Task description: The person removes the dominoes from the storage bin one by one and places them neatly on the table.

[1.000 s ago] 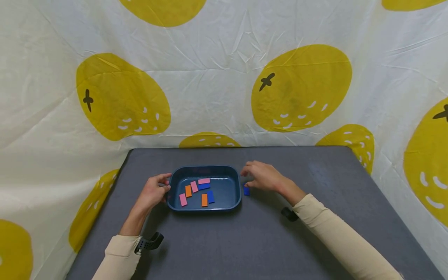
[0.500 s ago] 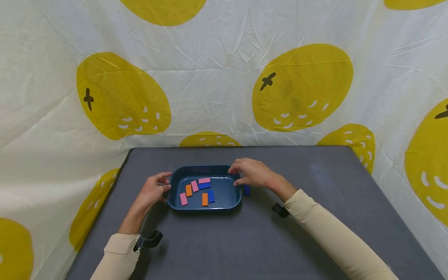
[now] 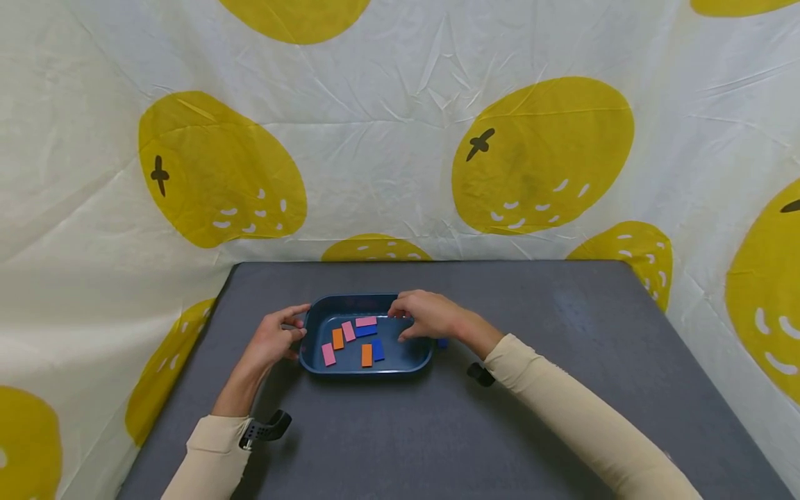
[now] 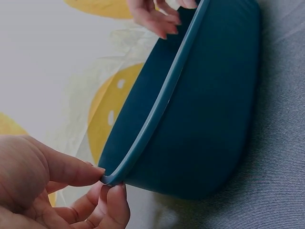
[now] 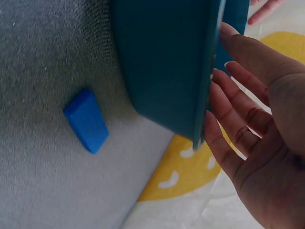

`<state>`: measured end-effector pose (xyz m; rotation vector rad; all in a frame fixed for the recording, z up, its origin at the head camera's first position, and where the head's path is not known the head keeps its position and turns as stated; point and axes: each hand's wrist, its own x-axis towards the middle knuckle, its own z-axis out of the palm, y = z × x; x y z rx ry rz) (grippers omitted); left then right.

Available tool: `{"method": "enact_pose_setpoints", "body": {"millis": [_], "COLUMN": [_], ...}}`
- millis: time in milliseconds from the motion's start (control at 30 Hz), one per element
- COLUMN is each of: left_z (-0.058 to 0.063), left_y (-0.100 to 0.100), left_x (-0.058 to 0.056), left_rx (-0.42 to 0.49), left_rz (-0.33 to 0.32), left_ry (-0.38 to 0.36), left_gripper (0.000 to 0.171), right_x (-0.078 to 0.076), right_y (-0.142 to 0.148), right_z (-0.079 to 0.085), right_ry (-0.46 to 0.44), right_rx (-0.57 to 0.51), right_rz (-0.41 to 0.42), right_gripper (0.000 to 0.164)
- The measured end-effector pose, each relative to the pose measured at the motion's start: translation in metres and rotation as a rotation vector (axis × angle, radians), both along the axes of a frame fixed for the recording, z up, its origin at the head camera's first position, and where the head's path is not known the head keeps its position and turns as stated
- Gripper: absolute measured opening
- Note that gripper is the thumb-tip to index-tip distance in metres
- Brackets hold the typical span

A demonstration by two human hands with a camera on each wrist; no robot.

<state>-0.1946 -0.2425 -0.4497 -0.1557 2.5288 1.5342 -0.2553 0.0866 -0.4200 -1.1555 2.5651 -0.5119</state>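
A dark blue rectangular tray (image 3: 400,367) stands on the grey table, holding several small flat blocks: pink (image 3: 328,354), orange (image 3: 367,355) and blue (image 3: 378,349). At its left end my left hand (image 3: 273,339) pinches the rim between thumb and fingers, as the left wrist view shows. My right hand (image 3: 431,316) reaches over the right end of the tray, fingers loosely bent and spread from the thumb, with nothing seen between them. Outside the tray on that side lies another blue block (image 5: 88,121), mostly hidden by the right hand and wrist in the head view.
The grey table (image 3: 387,437) reaches back to a white curtain (image 3: 375,167) printed with large yellow fruit. Both wrists carry a black strap (image 3: 269,428) below beige sleeves (image 3: 581,410).
My right hand has moved left, from beside the blue block outside the tray to over the tray's right end. My left hand has stayed at the rim, and the blocks lie as before.
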Motion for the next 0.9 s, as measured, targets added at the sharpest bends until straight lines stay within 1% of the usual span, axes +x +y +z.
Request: {"method": "enact_pose_setpoints", "body": {"millis": [300, 533, 667, 900], "left_z": [0.0, 0.001, 0.001, 0.0], "left_y": [0.0, 0.0, 0.0, 0.0], "left_x": [0.0, 0.0, 0.0, -0.001], "left_rx": [-0.004, -0.008, -0.006, -0.013], "left_rz": [0.004, 0.002, 0.0, -0.003], "left_ry": [-0.007, -0.013, -0.01, -0.002], "left_gripper": [0.053, 0.053, 0.053, 0.053], "right_x": [0.001, 0.003, 0.005, 0.008], "right_y": [-0.022, -0.036, -0.042, -0.051], "right_z": [-0.01, -0.018, -0.022, -0.027], "right_ry": [-0.03, -0.02, -0.023, 0.005], "right_rx": [0.081, 0.119, 0.149, 0.194], "right_rz": [0.018, 0.03, 0.024, 0.027], "right_gripper": [0.045, 0.046, 0.047, 0.046]}}
